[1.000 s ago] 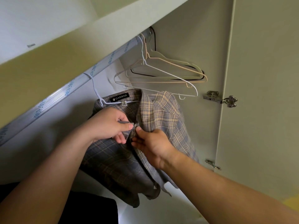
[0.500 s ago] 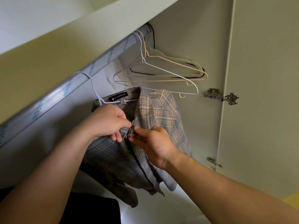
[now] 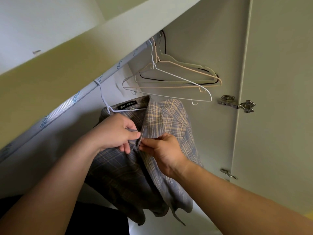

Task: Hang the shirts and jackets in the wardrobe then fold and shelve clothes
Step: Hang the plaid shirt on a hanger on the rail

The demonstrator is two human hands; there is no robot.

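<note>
Grey-blue plaid with pale yellow lines, the plaid shirt [image 3: 171, 126] hung inside the wardrobe on a white hanger [image 3: 105, 103], whose hook sat over the rail [image 3: 67, 106] about midway along the part of the rail in view. A black label [image 3: 127, 105] reading CAESAR showed inside the collar, just under the hanger's bar. The shirt's front faced the person, and its tails drooped in loose folds below the forearms.

Both hands met at the shirt's front opening, just below the collar. The left hand [image 3: 115, 133] had its fingers curled, thumb and forefinger pinching the left front edge of the cloth. The right hand [image 3: 162, 150] pinched the opposite edge between thumb and fingertips, the two sets of fingers nearly touching. Whether a button lay between them could not be told.

At the far end of the rail, close against the wardrobe's side wall, hung a bunch of empty hangers [image 3: 169, 78]: white, beige and black, overlapping one another and apart from the shirt. A shelf [image 3: 67, 56] ran just above the rail. On the right stood the open door [image 3: 279, 82], joined by a metal hinge [image 3: 237, 104]. A dark garment [image 3: 94, 217] lay low at the left, under the left forearm.
</note>
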